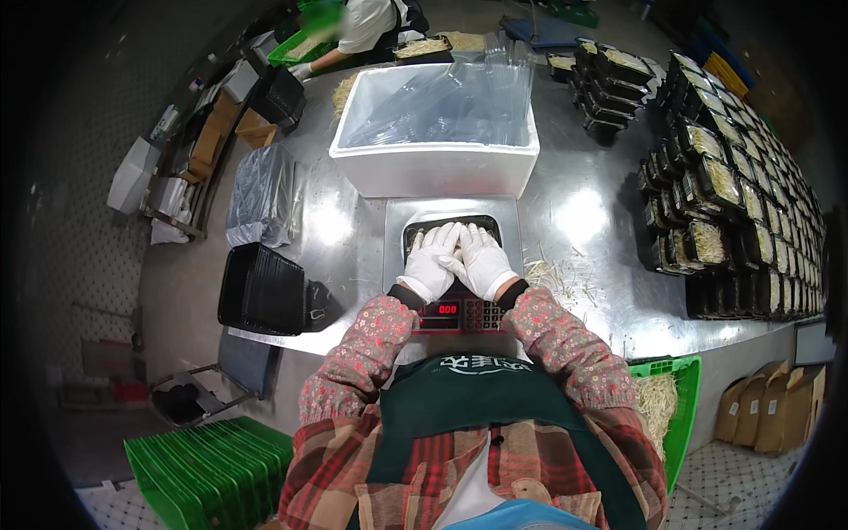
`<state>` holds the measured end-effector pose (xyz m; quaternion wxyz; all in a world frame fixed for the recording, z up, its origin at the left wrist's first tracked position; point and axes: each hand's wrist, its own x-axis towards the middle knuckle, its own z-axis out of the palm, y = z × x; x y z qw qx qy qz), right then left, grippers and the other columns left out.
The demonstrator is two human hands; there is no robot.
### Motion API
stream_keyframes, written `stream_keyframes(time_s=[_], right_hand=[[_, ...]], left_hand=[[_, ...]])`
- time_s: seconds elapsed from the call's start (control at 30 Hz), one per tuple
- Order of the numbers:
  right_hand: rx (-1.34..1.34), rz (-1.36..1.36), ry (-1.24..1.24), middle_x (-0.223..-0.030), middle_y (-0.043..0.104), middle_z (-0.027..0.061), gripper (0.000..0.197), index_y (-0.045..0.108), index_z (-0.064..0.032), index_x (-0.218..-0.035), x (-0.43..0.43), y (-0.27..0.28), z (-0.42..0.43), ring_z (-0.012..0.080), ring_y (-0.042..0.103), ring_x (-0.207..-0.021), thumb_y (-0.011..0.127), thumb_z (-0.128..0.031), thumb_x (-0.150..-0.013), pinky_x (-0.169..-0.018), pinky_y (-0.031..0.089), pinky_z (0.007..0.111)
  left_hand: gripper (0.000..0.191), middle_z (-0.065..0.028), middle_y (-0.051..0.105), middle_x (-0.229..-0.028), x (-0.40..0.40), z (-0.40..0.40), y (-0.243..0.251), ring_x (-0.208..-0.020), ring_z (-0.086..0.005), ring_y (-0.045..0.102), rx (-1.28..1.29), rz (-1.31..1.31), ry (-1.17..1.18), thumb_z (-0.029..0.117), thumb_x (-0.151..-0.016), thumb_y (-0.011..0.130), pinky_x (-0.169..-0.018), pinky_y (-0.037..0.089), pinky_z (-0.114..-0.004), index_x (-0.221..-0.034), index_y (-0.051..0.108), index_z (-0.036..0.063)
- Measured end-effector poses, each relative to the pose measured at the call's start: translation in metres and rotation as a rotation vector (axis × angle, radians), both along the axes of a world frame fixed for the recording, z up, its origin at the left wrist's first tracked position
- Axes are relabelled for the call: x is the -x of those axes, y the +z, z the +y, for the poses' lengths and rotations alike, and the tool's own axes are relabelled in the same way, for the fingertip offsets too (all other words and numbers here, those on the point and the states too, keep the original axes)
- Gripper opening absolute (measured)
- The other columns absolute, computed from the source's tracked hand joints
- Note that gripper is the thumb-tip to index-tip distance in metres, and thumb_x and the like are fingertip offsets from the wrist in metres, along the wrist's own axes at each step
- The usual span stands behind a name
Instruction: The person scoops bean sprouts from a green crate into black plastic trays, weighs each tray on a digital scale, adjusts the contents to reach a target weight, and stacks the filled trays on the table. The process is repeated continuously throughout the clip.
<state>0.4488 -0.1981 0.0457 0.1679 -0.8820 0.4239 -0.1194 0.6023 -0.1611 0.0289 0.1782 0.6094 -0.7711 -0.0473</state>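
My left hand (429,263) and my right hand (483,262), both in white gloves, lie flat side by side with thumbs overlapping. They rest over a black plastic tray (487,221) on the metal platform (393,228) of a digital scale. Most of the tray and whatever is in it is hidden under my palms; a little shows at its far rim. Neither hand is closed around anything. Below my wrists are the scale's lit red display (447,310) and keypad (482,316). Loose pale sprouts (555,277) are scattered to the right of the scale.
Behind the scale stands a white foam box (434,169) of clear plastic lids (430,109). Nested black trays (262,288) lie left, near a plastic-wrapped stack (262,195). Filled sprout trays (719,179) are piled right. A green crate of sprouts (686,411) stands lower right. A co-worker's arm (328,61) reaches in beyond.
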Motion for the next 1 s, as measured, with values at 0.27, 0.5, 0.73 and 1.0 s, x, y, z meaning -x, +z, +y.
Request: stream_keyframes(time_s=[0.27, 0.5, 0.73, 1.0], right_hand=[[-0.084, -0.06, 0.155, -0.095, 0.067, 0.0238, 0.062, 0.065, -0.0014, -0.106, 0.005, 0.011, -0.038, 0.0417, 0.065, -0.09, 0.052, -0.06, -0.091, -0.082, 0.051, 0.049], [0.229, -0.42, -0.083, -0.135, 0.057, 0.0122, 0.054, 0.055, -0.0161, -0.134, 0.0, 0.08, -0.179, 0.0326, 0.062, -0.11, 0.07, -0.029, -0.084, -0.092, 0.051, 0.04], [0.275, 0.316, -0.177, -0.117, 0.067, 0.0111, 0.036, 0.064, -0.0153, -0.119, -0.02, 0.091, -0.265, 0.0316, 0.067, -0.102, 0.066, -0.023, -0.084, -0.085, 0.053, 0.043], [0.567, -0.539, -0.072, -0.08, 0.07, 0.0095, 0.02, 0.073, -0.0162, -0.094, 0.02, 0.158, -0.202, 0.0264, 0.068, -0.074, 0.064, -0.035, -0.093, -0.067, 0.053, 0.035]], left_hand=[[0.058, -0.0154, 0.051, -0.136, 0.0, 0.001, -0.002, -0.125, -0.0358, 0.048, 0.037, 0.064, 0.001, 0.03, -0.09, 0.057, -0.106, 0.036, -0.054, -0.142, 0.043, 0.0072], [0.062, -0.0194, 0.049, -0.141, 0.001, 0.012, 0.051, -0.131, -0.0372, 0.044, 0.033, 0.241, -0.035, 0.026, -0.092, 0.062, -0.11, 0.031, -0.052, -0.146, 0.04, 0.0052], [0.039, -0.0179, 0.062, -0.126, -0.02, 0.029, 0.079, -0.123, -0.0324, 0.057, 0.232, 0.693, 0.086, 0.003, -0.088, 0.066, -0.106, 0.043, -0.037, -0.127, 0.06, 0.0032], [0.038, -0.0098, 0.064, -0.124, -0.051, 0.044, 0.073, -0.108, -0.0166, 0.063, 0.248, 1.264, 0.273, 0.018, -0.099, 0.061, -0.091, 0.052, -0.03, -0.131, 0.057, 0.0007]])
